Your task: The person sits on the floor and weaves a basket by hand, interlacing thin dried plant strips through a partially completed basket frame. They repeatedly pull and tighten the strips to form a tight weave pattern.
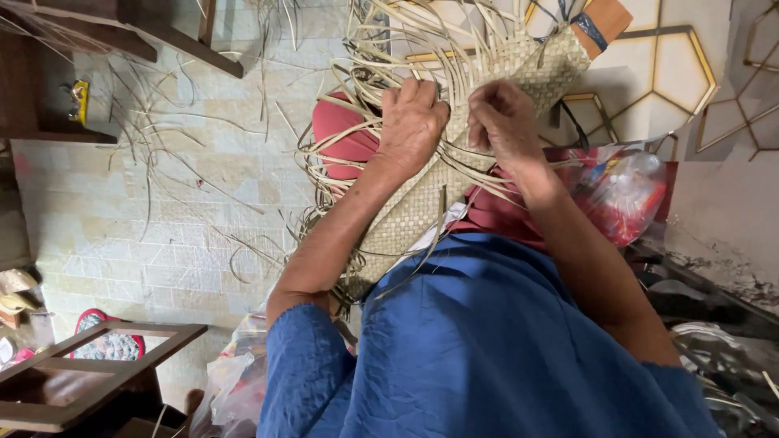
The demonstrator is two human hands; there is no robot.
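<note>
- Far left of your left hand: a wooden stool (89,369) at the bottom edge and dark wooden furniture (57,73) up top, both well apart from your hands.
- Between them and your left hand: pale tiled floor (162,235) with loose dry strips (154,138) scattered on it.
- Your left hand (412,122): palm down, fingers curled over the woven mat (422,203), pressing its top edge where the loose strip ends (389,40) fan out. It's grasping strips at the knuckle side; exactly which ones, cannot tell.
- The woven mat runs diagonally under both hands, from below your left forearm up past your right hand toward the upper right corner.
- Red cloth (345,138) sits just left of and below your left hand, under the mat.
- Your right hand (505,122): just beside the left hand, nearly touching, fingers pinched shut on a thin strip at the mat's edge.
- Blue garment (487,349) covers the lower middle, below both forearms.
- Right of your right forearm: a clear plastic bag (625,191) with red stuff inside, near the arm, not touching it.
- Far right: a pale wall (714,195) with gold hexagon lines (690,57), dark clutter below it, too blurred to tell.
</note>
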